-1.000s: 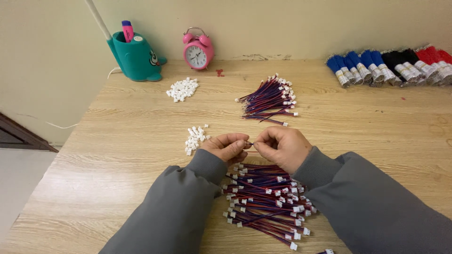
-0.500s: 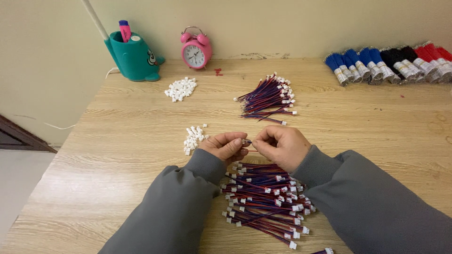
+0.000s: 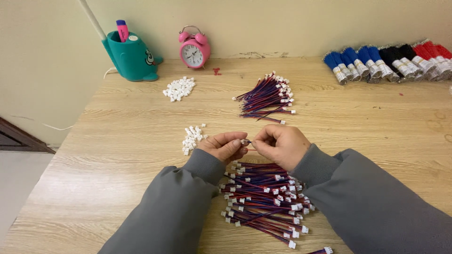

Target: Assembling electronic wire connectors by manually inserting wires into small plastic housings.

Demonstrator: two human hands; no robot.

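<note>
My left hand [image 3: 223, 146] pinches a small white connector [image 3: 244, 141] at its fingertips. My right hand [image 3: 281, 146] meets it fingertip to fingertip and holds the thin red and blue wire that runs to that connector. Both hands hover just above the wooden table [image 3: 117, 141]. Directly under my wrists lies a pile of red and blue wires with white plugs [image 3: 263, 197]. A small heap of loose white connectors [image 3: 192, 138] sits just left of my left hand.
A second bundle of red and blue wires [image 3: 266, 96] lies farther back. Another heap of white connectors [image 3: 179, 88] sits back left. A teal pen holder [image 3: 132, 59] and a pink alarm clock [image 3: 194, 49] stand by the wall. Blue, black and red wire bundles [image 3: 391, 61] line the back right.
My hands stay at the same spot; the fingertips have drawn closer together around the connector and wire. Nothing else on the table has moved.
</note>
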